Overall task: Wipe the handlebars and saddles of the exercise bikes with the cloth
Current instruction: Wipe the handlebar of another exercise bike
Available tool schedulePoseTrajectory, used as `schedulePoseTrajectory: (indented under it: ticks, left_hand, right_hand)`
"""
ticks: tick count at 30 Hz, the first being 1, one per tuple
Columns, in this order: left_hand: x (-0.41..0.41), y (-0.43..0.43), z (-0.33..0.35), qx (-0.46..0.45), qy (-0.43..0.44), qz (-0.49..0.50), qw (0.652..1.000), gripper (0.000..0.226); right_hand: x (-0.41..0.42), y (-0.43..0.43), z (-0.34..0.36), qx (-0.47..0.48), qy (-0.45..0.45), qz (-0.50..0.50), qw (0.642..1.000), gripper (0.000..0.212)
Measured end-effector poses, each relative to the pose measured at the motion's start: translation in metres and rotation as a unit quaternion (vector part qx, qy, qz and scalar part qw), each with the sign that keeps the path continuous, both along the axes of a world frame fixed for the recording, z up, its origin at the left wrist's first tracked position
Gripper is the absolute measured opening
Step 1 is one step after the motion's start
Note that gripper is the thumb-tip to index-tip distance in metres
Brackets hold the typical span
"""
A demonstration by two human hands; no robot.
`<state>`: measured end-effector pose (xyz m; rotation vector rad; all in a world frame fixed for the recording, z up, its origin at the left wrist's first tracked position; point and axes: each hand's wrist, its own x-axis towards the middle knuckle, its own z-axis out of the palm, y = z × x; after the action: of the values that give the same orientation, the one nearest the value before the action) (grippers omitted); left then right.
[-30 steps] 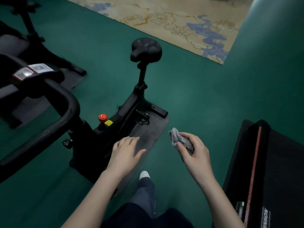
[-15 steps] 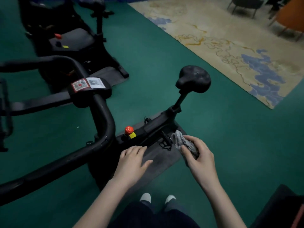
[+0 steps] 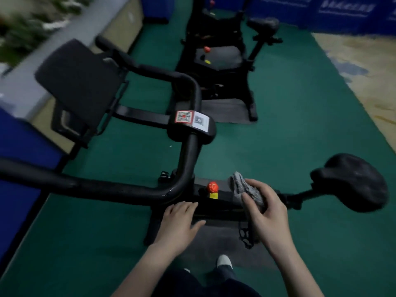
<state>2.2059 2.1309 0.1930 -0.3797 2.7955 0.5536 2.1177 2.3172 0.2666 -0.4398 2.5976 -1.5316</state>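
The view has swung up and left, bringing the handlebar (image 3: 120, 187) to nine o'clock and the saddle (image 3: 353, 181) to three. The right hand (image 3: 265, 209) stays closed around the grey cloth (image 3: 246, 188) (bunched, touching neither); the left hand (image 3: 180, 221) hovers flat, open, empty, so wiping looks about to begin.

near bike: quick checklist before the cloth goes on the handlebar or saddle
1. Cloth in hand: ok, the right hand grips the bunched grey cloth.
2. Left hand free to steady the bike: ok, open and empty above the frame.
3. Cloth touching a surface to wipe: not ok, it is held over the frame near the red knob, off both handlebar and saddle.
4. Handlebar unobstructed: ok, nothing rests on the near bar.
5. Saddle unobstructed: ok, its top is bare.
6. Cloth damp or clean: cannot tell.
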Motion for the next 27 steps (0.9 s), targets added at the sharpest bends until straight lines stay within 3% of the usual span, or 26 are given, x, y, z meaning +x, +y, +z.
schedulePoseTrajectory:
  ticks: [8, 16, 27]
  left_hand:
    - [0.02, 0.025, 0.003, 0.01, 0.017, 0.234, 0.972, 0.064]
    - [0.061, 0.026, 0.028, -0.01, 0.113, 0.448, 0.887, 0.06]
    - [0.091, -0.027, 0.077, 0.024, 0.241, 0.561, 0.792, 0.059]
  right_hand:
    - [-0.051, -0.005, 0.022, -0.04, -0.004, 0.2, 0.979, 0.025]
    - [-0.062, -0.049, 0.054, -0.143, 0.017, 0.351, 0.925, 0.028]
    - [-0.021, -0.15, 0.074, -0.153, 0.058, 0.476, 0.864, 0.029]
